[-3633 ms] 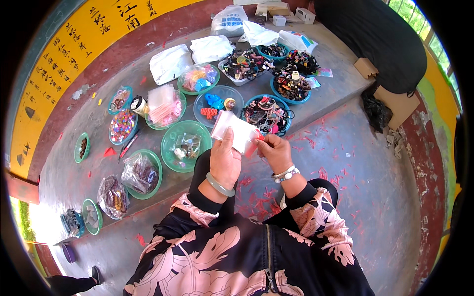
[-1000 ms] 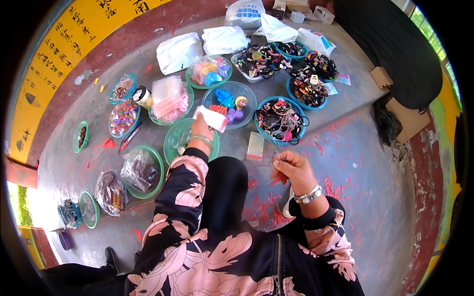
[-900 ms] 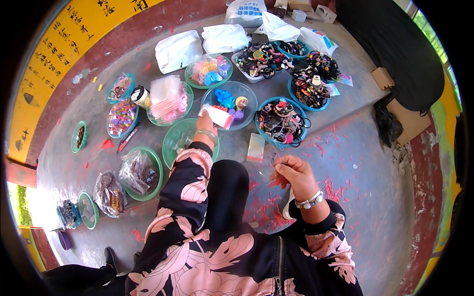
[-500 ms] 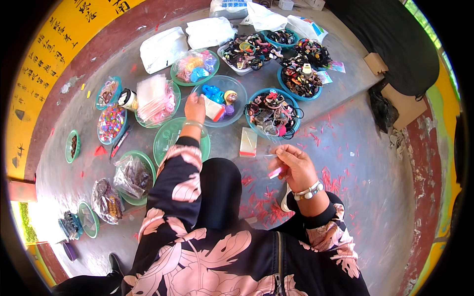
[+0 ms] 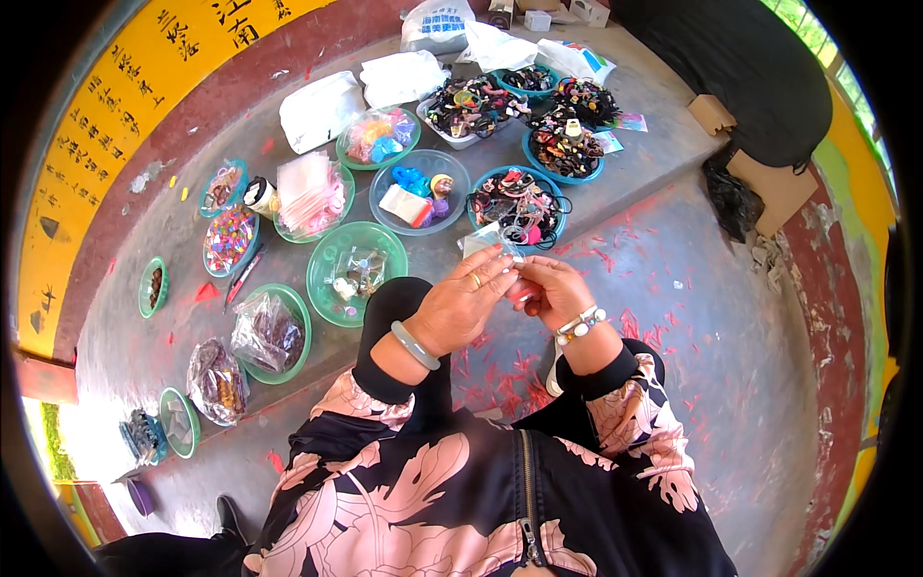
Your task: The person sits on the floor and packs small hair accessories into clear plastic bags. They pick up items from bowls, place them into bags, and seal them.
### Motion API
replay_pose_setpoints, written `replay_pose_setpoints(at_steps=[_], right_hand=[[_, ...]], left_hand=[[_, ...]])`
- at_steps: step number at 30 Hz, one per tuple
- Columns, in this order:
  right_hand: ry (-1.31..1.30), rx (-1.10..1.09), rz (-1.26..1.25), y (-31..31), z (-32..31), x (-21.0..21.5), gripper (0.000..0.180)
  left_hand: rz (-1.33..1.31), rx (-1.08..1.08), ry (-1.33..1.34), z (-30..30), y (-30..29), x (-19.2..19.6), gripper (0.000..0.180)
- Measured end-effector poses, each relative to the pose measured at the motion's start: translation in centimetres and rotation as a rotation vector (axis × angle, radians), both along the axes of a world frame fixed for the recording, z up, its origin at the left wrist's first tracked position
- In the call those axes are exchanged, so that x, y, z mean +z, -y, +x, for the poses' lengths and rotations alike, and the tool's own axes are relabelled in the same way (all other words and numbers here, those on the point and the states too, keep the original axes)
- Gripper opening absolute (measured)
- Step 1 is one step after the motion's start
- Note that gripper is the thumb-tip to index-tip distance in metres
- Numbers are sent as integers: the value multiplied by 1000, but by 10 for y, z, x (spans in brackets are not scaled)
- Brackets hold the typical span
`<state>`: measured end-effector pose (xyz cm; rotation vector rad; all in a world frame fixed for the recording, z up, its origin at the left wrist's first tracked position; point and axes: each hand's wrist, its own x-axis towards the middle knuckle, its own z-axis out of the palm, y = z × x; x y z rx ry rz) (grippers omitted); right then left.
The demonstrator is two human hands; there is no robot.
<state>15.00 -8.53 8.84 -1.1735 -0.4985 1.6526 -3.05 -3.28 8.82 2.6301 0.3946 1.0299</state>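
In front of my knees both hands meet, fingertips pressed together. My left hand (image 5: 460, 300) is closed, its thumb and fingers at the edge of a small clear plastic bag (image 5: 511, 253). Pinching the same bag from the other side is my right hand (image 5: 556, 290), also closed. Fingers cover most of the bag, so its contents do not show. Just beyond my left fingertips lies a pale rectangular stack (image 5: 481, 238), partly hidden. To the left, a green basin (image 5: 392, 252) holds small clear packets (image 5: 358, 273).
Farther off stand a clear basin (image 5: 386, 213) with a white-and-red packet, a blue basin (image 5: 561, 231) of hair ties, and a green basin (image 5: 342, 159) of colourful pieces. Pink plastic bags (image 5: 312, 197) sit at left. Red scraps (image 5: 519, 385) litter the floor.
My left hand has come back from the clear basin to meet my right hand. The right has moved slightly up and left. Small clear packets now show in the green basin.
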Motion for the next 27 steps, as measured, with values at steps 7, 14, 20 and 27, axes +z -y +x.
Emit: replay_pose_setpoints(at_steps=[7, 14, 20, 27], right_hand=[[341, -39, 28, 1, 27, 13, 45], [502, 70, 213, 0, 17, -6, 31], [654, 51, 224, -5, 4, -18, 19], [351, -32, 186, -5, 7, -12, 12]], left_hand=[[-1341, 45, 411, 14, 5, -22, 20], [-1813, -49, 603, 11, 2, -33, 17], [-1723, -33, 556, 17, 7, -30, 13], [-1667, -35, 524, 15, 3, -35, 10]])
